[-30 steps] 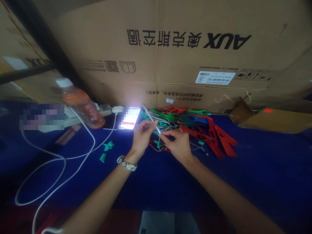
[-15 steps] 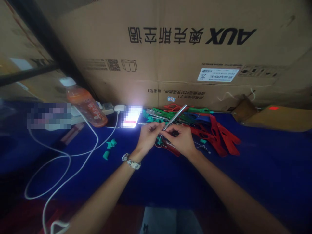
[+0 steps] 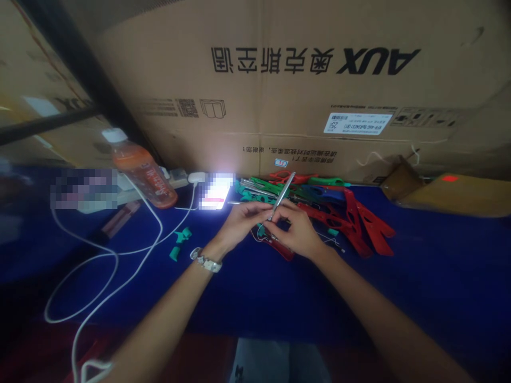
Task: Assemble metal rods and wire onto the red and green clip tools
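Rod (image 3: 285, 190), silver, slanting away rightward, gripped near its lower end by my right hand (image 3: 296, 227), my left hand (image 3: 248, 217) pinching there too. Blue tabletop (image 3: 255, 298) under my grip. Jumble of red, green, blue plastic pieces (image 3: 327, 194) just beyond; glowing phone (image 3: 219, 190), orange drink bottle (image 3: 147, 175) left of my hold. Cardboard (image 3: 279, 106) with upside-down lettering rises behind, room dim.

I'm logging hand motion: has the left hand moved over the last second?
Yes. The left hand has shifted right, away from the phone; the gap between them now looks wider.
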Demonstrator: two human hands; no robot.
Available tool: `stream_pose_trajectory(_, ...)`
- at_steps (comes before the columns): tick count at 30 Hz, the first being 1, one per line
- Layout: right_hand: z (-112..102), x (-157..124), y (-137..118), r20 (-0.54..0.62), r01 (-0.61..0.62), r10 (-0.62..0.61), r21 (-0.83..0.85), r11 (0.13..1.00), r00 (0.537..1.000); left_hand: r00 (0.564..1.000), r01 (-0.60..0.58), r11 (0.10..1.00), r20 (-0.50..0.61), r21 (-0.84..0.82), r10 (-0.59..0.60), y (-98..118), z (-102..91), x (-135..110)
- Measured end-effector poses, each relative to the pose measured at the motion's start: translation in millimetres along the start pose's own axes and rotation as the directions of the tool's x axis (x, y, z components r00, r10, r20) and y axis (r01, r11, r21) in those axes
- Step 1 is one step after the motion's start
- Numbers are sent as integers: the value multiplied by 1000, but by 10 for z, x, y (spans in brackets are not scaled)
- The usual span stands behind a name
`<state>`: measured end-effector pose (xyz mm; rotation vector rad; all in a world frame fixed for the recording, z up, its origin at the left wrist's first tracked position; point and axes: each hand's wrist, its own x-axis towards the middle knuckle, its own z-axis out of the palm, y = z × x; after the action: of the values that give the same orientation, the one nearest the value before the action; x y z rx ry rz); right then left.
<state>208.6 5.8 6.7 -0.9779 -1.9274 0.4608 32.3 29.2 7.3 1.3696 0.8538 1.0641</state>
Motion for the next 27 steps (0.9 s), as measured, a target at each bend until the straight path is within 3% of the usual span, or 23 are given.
stream_pose_trajectory(8,16,13,1,93,-20,18,17,1000,996,987,97,995,130,11,-98,110,-71,-8)
stream_pose_trajectory(14,-141,-64,-62,194,-82,75,26,996,978,989,142,990,36,-19,-141,132,-117,-11)
stream_pose_trajectory(17,-212,-212,-117,225,-39,76,-160,986,971,987,161,987,23,-27,-161,150,-172,-17)
stream_pose_trajectory(21,-168,-362,-157,248,40,70,-413,910,966,984,180,982,-3,-49,-180,174,-205,-33)
stream_pose_trajectory(27,-92,-381,-148,276,156,-20,-479,864,961,984,180,983,9,-26,-180,147,-192,-41)
